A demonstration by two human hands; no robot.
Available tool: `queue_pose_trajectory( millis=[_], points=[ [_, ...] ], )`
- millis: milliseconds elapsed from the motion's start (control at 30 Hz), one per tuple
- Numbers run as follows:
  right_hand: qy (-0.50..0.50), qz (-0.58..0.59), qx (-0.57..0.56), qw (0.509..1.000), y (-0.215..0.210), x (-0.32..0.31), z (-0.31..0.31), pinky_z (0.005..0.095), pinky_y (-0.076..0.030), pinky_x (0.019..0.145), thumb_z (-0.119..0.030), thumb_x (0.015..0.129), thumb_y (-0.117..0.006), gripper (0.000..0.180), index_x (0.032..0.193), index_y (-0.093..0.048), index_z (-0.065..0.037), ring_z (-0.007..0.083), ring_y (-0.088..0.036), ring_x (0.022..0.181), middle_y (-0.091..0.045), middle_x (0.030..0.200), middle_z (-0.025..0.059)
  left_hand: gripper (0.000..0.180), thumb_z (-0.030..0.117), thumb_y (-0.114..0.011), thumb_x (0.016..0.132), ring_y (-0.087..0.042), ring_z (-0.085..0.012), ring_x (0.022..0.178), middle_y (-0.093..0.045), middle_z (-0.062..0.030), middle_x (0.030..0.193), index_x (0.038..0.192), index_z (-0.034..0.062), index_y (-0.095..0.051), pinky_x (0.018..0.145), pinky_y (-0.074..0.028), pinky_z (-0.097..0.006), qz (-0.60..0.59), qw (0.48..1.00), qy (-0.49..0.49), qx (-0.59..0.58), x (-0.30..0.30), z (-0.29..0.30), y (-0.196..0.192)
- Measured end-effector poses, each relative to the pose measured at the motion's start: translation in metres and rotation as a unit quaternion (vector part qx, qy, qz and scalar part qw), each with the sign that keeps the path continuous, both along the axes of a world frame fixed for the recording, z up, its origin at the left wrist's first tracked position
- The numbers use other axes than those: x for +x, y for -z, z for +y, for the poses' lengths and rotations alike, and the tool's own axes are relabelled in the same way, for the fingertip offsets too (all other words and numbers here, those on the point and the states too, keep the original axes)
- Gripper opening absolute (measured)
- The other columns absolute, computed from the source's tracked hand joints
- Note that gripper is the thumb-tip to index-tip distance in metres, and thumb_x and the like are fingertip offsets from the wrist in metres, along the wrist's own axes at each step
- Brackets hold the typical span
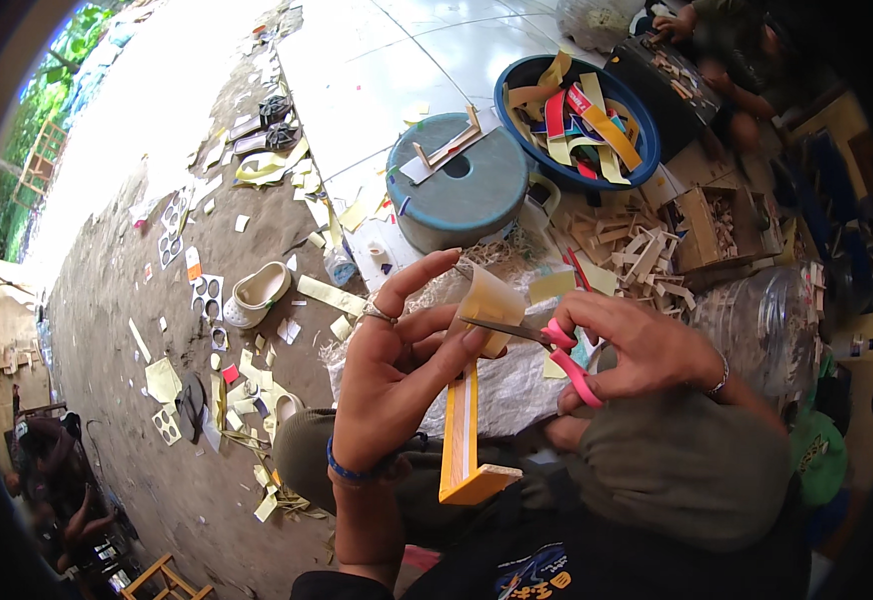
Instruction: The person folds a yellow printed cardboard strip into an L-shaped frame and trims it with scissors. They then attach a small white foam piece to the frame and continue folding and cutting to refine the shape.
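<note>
Right hand (637,345), right of centre, is gripping pink-handled scissors (556,337), blades right up at a curled cream strip (498,299) mid-frame. Left hand (394,372) is pinching that strip and, I think, the yellow wooden piece (456,447) angling toward bottom centre, hard to tell behind the thumb. Blue tub (504,108) sits upper right.

Pink-handled scissors (565,363) across curled cream strip (493,298) beside yellow bar (459,430)

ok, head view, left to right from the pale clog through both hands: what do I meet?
Pale clog → left hand → pink scissors → right hand → right-wrist bracelet → green item
</note>
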State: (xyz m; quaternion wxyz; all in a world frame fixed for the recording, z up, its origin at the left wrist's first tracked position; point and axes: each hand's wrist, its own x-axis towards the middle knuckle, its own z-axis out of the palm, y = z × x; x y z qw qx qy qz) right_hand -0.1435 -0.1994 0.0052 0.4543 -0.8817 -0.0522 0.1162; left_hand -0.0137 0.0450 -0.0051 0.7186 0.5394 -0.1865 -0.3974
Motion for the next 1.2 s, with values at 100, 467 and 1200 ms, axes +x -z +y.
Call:
queue_pose_trajectory(
  millis=[100, 467, 1200],
  points=[
    [-0.002, 0.0, -0.002, 1.0, 0.003, -0.0008, -0.0011, 0.0423, -0.046, 0.075, -0.042, 0.077, -0.088, 0.054, 0.095, -0.053, -0.005, 0.034, -0.062, 0.089, -0.06, 0.093, 0.0137, 0.063, 0.0, -0.068, 0.098, -0.069, -0.0112, 0.101, -0.074, -0.0103, 0.115, 0.153, 0.0033, -0.037, 0.081, -0.053, -0.022, 0.006, 1.0, -0.004, 0.002, -0.0017, -0.0012, -0.0003],
    [-0.002, 0.014, -0.01, 1.0, 0.0019, -0.0017, -0.0031, 0.0418, -0.047, 0.076, -0.046, 0.078, -0.087, 0.055, 0.093, -0.053, -0.005, 0.0326, -0.062, 0.089, -0.06, 0.094, 0.0131, 0.068, -0.003, -0.068, 0.095, -0.074, -0.027, 0.102, -0.074, -0.0215, 0.112, 0.153, -0.0019, -0.034, 0.088, -0.058, -0.032, 0.017, 1.0, -0.009, 0.0, -0.0034, -0.0055, -0.0023],
    [-0.01, 0.021, -0.011, 1.0, 0.0032, -0.0027, -0.0049, 0.0408, -0.046, 0.074, -0.05, 0.078, -0.086, 0.056, 0.092, -0.054, -0.005, 0.0299, -0.061, 0.086, -0.058, 0.092, 0.0119, 0.068, -0.003, -0.067, 0.095, -0.075, -0.0233, 0.097, -0.076, -0.0176, 0.107, 0.154, -0.003, -0.032, 0.08, -0.056, -0.028, 0.011, 1.0, -0.013, -0.008, -0.0048, -0.0064, -0.0022]
  ],
)
